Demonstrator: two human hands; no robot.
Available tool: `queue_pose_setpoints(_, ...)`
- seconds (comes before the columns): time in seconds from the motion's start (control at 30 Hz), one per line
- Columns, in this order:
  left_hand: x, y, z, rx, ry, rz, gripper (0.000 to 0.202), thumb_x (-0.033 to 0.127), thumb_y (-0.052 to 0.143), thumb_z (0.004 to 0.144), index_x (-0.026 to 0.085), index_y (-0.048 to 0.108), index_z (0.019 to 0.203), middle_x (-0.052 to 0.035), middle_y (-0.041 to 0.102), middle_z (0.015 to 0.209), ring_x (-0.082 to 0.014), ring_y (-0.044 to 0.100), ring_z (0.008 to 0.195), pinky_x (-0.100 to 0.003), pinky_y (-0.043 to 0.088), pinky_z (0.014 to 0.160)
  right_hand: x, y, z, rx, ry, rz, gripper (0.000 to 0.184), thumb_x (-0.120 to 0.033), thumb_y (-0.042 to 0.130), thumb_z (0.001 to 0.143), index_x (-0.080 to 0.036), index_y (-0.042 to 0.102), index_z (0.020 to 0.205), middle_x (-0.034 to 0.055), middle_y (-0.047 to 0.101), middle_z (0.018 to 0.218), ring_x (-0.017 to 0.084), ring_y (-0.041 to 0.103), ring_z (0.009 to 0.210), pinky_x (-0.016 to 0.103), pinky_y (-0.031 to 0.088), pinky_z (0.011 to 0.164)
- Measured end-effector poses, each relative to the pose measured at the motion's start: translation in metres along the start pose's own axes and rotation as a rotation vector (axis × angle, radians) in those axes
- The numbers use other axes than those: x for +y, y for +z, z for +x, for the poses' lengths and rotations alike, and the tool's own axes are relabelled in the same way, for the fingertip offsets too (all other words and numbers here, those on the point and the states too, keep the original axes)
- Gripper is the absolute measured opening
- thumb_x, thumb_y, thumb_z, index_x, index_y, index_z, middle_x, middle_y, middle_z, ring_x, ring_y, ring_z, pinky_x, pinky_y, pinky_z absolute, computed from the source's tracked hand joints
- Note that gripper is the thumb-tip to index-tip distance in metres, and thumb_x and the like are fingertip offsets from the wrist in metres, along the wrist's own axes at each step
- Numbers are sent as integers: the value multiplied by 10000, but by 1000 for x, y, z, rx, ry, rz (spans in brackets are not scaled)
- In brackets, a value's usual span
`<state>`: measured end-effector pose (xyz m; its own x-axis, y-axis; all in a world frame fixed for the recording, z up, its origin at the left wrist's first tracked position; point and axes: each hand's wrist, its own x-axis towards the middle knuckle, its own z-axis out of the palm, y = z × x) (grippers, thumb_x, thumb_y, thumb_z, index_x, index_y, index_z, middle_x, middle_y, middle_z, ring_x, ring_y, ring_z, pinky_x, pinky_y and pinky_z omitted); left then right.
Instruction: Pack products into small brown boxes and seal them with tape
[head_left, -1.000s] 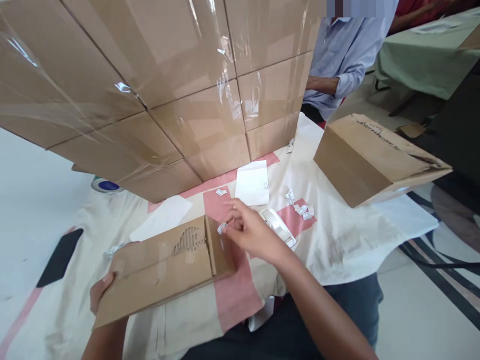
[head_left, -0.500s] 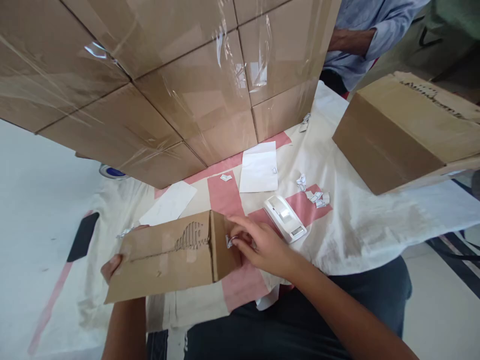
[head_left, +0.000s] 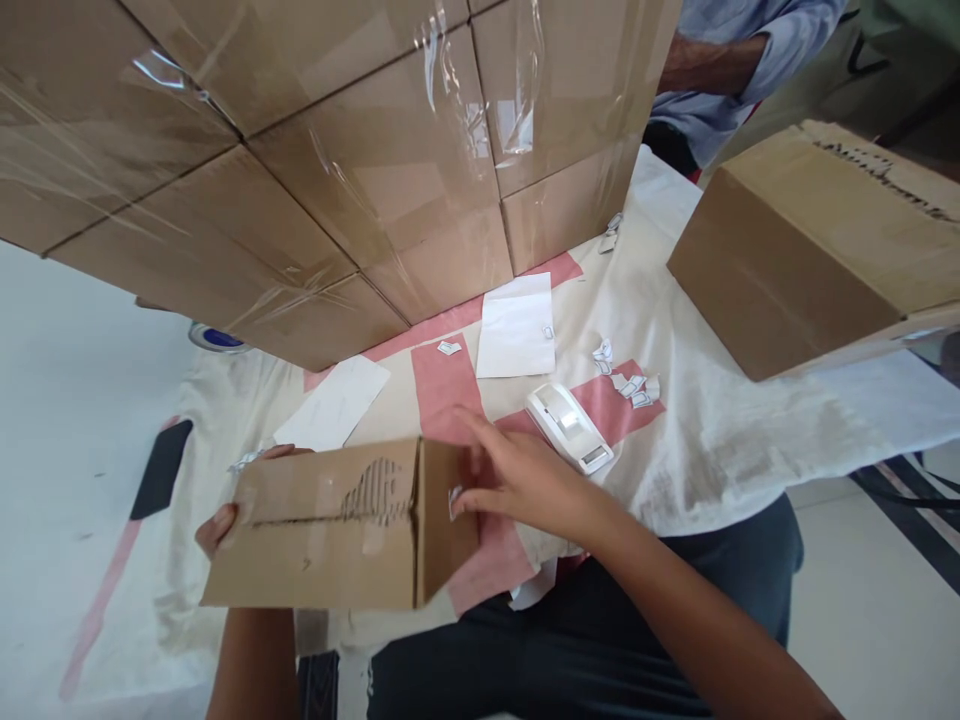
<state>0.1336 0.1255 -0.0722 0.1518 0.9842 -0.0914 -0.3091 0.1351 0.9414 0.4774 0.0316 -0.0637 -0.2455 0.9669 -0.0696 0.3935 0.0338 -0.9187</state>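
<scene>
- While our left hand point(head_left: 217, 528) gripped the brown carton point(head_left: 322, 545) around its left end, thumb on top, our right hand point(head_left: 517, 475) stood with thumb and forefinger spread wide at the opposite end face.
- The carton was tilted near our edge of the cloth-covered table point(head_left: 697, 450), in front of the taped box stack point(head_left: 315, 220).
- Our right thumb met, or nearly met, a small white label point(head_left: 455, 500) on that face; we could not tell how firmly it stuck.
- Good work here, we judged, called for a braced carton, a label square to the edges, and pressure smoothed outward from its middle.
- The cardboard looked matte and stiff, with a torn patch baring corrugated ribs beside the seam.
- We saw crinkled, glossy tape on the stack, curled paper slips point(head_left: 634, 388) on soft, wrinkled cloth, and a smooth, rounded white device point(head_left: 571, 428).
</scene>
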Motion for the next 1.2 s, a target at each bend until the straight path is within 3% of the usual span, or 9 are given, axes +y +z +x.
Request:
queue_pose_setpoints(0.07,1,6,-1,-25,-17,20,742,635,674,666,144,658,1222,-118,686,1117,-275,656,906,-385,603,712,5,1,2,-19,50,41,988,-523,906,673,-225,453,1499,23,661,904,222,614,809,281,434,663)
queue_pose_setpoints(0.1,2,8,-1,-28,-21,28,737,641,666,666,153,660,1218,-113,674,1136,-277,648,927,-387,606,719,7,2,3,-21,44,82,927,-549,916,640,-218,535,1417,17,653,899,207,600,794,268,421,648)
queue_pose_setpoints(0.23,5,13,0,23,-26,85,774,655,703,597,160,668,1191,-103,655,1143,-287,632,935,-403,618,693,15,8,5,-6,-62,240,534,-536,872,720,-216,680,1102,-21,609,864,141,543,747,231,375,621)
queue_pose_setpoints(0.4,5,19,0,40,-34,68,751,655,706,586,158,683,1148,-103,665,1078,-272,636,872,-385,603,664,17,8,4,-26,-44,300,385,-506,793,826,-210,680,1044,-35,590,800,129,520,711,232,360,607)
queue_pose_setpoints(0.57,6,19,0,59,-63,70,747,644,710,574,165,688,1147,-112,688,1085,-287,649,874,-389,592,680,17,6,3,-59,-47,342,368,-499,755,861,-210,664,1071,-29,593,826,132,537,728,230,381,615)
queue_pose_setpoints(0.77,10,21,0,125,-130,114,819,664,748,463,179,706,1122,-101,703,1042,-299,655,815,-401,600,597,16,10,4,-61,-73,164,639,-533,936,585,-227,595,1031,-49,576,856,128,509,726,218,342,594)
queue_pose_setpoints(0.97,17,28,2,128,-218,159,846,681,769,360,206,724,1058,-80,714,977,-303,653,770,-405,595,564,16,13,5,-84,-97,127,494,-568,857,708,-221,545,872,-91,467,689,97,429,620,220,268,554)
queue_pose_setpoints(1.1,18,27,2,172,-268,138,850,690,732,404,227,717,1116,-63,726,1022,-306,662,787,-409,596,564,9,6,2,-102,-111,112,426,-572,773,817,-213,545,841,-88,448,673,98,416,605,224,290,572)
queue_pose_setpoints(1.2,17,26,2,169,-297,74,830,648,740,417,235,712,1136,-46,732,1036,-289,668,794,-379,592,569,0,8,-9,-24,-99,45,446,-614,762,809,-207,608,904,-27,576,852,143,549,769,243,403,679)
